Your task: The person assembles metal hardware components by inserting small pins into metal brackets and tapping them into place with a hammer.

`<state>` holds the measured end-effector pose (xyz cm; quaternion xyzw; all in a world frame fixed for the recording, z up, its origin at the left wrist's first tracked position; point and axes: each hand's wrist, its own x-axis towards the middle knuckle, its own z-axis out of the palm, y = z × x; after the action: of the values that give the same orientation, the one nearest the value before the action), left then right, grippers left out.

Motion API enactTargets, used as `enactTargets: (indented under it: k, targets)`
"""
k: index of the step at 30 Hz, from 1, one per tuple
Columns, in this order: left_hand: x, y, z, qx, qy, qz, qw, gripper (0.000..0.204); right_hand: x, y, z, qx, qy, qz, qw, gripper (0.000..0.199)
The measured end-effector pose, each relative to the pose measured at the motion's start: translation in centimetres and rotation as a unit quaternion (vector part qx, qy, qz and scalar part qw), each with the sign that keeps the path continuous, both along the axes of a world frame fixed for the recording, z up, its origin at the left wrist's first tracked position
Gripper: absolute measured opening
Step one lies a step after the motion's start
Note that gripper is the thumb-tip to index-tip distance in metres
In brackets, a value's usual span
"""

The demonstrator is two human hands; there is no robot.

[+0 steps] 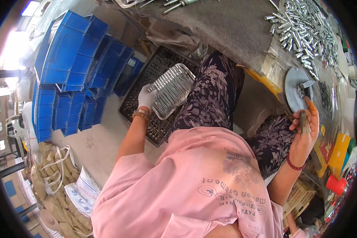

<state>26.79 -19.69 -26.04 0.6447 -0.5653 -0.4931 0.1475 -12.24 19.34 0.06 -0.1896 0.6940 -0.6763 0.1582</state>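
Note:
My left hand [147, 97], in a white glove, is closed on the near-left edge of a shallow metal tray [161, 115]. Slim silvery metal rods [172, 92] lie side by side in the tray, which is held over a black plastic crate. My right hand [308, 126] is bare apart from a dark finger cover [304, 121]. Its fingers are closed round the dark handle of a small hammer [306, 84]. The hammer's head is over a round grey metal plate [292, 88] on the workbench; my fingers hide the lower handle.
A heap of short shiny metal tubes [301, 33] covers the bench's far right. The black crate [131, 104] sits left of my legs. Stacked blue bins [67, 59] rise at the left, above tan sacks [55, 190]. A red cylinder [336, 185] stands at the right.

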Motion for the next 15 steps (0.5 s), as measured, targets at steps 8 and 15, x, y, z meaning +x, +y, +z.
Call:
enactTargets:
  k: [8,15]
  targets:
    - [-0.5,-0.7,-1.0,-0.117,-0.145,-0.091,0.978,0.057,-0.2,0.3,-0.5,-0.006,0.009,0.006,1.000,0.041]
    - [0.1,-3.7,2.8,-0.267,-0.047,0.006,0.963,0.037,0.4,-0.4,0.7,-0.035,0.001,0.017,0.999,0.040]
